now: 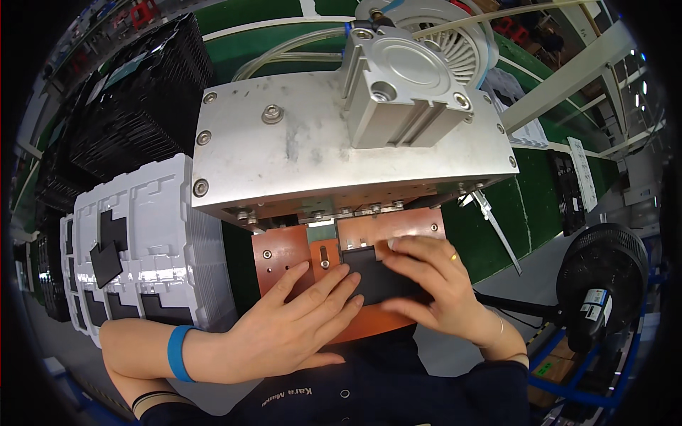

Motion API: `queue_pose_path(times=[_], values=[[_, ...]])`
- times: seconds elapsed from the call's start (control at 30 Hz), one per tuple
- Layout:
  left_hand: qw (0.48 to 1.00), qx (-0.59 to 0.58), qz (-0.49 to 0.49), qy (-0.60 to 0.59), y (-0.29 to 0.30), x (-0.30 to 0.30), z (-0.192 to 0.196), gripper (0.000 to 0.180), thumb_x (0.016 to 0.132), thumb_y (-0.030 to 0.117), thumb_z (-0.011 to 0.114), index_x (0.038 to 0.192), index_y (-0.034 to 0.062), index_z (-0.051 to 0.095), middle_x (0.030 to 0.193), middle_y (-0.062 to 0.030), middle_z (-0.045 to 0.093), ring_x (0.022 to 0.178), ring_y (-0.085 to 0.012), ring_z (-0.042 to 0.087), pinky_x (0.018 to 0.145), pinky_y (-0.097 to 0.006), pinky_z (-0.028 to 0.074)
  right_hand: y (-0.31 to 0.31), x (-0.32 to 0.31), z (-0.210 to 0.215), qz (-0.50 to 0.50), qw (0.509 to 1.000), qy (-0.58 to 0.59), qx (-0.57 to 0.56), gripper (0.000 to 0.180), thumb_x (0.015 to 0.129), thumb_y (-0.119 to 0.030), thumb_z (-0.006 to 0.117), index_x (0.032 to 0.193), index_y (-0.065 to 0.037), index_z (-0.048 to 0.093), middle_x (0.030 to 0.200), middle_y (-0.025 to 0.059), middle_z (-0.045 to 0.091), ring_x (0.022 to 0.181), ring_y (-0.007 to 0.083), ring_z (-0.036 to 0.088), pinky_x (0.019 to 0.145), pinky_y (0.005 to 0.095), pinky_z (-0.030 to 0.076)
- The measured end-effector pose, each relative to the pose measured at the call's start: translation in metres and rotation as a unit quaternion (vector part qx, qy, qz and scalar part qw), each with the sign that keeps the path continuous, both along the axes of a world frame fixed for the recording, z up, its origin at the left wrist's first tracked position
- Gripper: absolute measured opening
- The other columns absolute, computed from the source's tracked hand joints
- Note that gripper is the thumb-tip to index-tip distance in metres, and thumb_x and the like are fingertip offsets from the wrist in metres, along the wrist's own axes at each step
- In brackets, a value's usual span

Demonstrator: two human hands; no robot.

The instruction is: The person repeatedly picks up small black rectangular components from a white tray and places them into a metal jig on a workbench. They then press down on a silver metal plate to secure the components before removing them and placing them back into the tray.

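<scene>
Two hands, left (284,323) and right (433,280), pressed flat, fingers together, on one black pad (376,280) lying on one orange plate (284,252) under one press (341,153). One white tray stack (153,234) left.

Head view, steeply down (close) over press (355,142)

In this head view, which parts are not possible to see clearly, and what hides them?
- Black flat piece: its edges lie under the fingers of the left hand and right hand.
- Orange fixture plate: its near part is covered by both hands.
- Space under the metal press block: in shadow.
- Black fan: bent by the picture's rim.
</scene>
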State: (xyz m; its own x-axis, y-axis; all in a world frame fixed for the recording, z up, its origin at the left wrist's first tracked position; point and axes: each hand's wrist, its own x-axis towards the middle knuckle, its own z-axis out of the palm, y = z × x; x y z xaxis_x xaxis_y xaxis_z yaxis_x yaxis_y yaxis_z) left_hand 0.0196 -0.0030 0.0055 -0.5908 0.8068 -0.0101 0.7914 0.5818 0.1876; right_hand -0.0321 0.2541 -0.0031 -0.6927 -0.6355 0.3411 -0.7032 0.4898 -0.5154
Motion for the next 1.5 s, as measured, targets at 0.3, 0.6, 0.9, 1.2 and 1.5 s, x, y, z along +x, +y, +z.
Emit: queue_pose_path(times=[0.3,0.6,0.9,1.2,1.5], values=[[0.996,0.070,0.042,-0.036,-0.005,-0.016,-0.007,0.083,0.083,0.070,0.058,0.140,0.0103,0.051,0.148,-0.0162,0.043,0.139,-0.0385,0.037,0.112,-0.057,0.025,0.002,-0.020,-0.011,0.025,1.000,0.013,0.001,0.037,0.072,-0.019,0.081,0.105,-0.004,0.071,0.115,0.0107,0.065,0.105,0.0293,0.059,0.088,0.0386,0.051],[0.995,0.067,0.053,-0.044,-0.007,-0.023,-0.012,0.077,0.085,0.071,0.054,0.138,0.0144,0.054,0.150,-0.0130,0.042,0.139,-0.0386,0.036,0.113,-0.060,0.023,-0.001,-0.030,-0.012,0.039,0.999,0.014,-0.002,0.036,0.071,-0.019,0.081,0.102,-0.003,0.073,0.114,0.0107,0.065,0.105,0.0284,0.058,0.087,0.0372,0.051],[0.995,0.066,0.054,-0.057,-0.007,-0.024,-0.012,0.072,0.087,0.069,0.054,0.136,0.0165,0.056,0.150,-0.0126,0.042,0.137,-0.0381,0.038,0.110,-0.059,0.030,-0.001,-0.030,-0.012,0.039,0.999,0.007,0.008,0.036,0.070,-0.020,0.082,0.101,-0.004,0.072,0.115,0.0099,0.065,0.105,0.0270,0.058,0.086,0.0354,0.052],[0.994,0.068,0.057,-0.067,-0.006,-0.025,-0.010,0.071,0.087,0.068,0.055,0.136,0.0163,0.056,0.148,-0.0128,0.043,0.137,-0.0382,0.038,0.110,-0.058,0.032,0.000,-0.033,-0.010,0.045,0.999,-0.010,0.018,0.036,0.070,-0.020,0.082,0.101,-0.004,0.072,0.116,0.0095,0.065,0.105,0.0257,0.058,0.086,0.0346,0.051],[0.994,0.067,0.053,-0.063,-0.006,-0.023,-0.011,0.071,0.087,0.067,0.055,0.136,0.0158,0.056,0.148,-0.0132,0.043,0.137,-0.0389,0.037,0.109,-0.057,0.033,0.000,-0.030,-0.010,0.039,0.999,-0.021,0.014,0.035,0.071,-0.020,0.082,0.101,-0.005,0.070,0.117,0.0090,0.063,0.104,0.0270,0.057,0.087,0.0359,0.049]])
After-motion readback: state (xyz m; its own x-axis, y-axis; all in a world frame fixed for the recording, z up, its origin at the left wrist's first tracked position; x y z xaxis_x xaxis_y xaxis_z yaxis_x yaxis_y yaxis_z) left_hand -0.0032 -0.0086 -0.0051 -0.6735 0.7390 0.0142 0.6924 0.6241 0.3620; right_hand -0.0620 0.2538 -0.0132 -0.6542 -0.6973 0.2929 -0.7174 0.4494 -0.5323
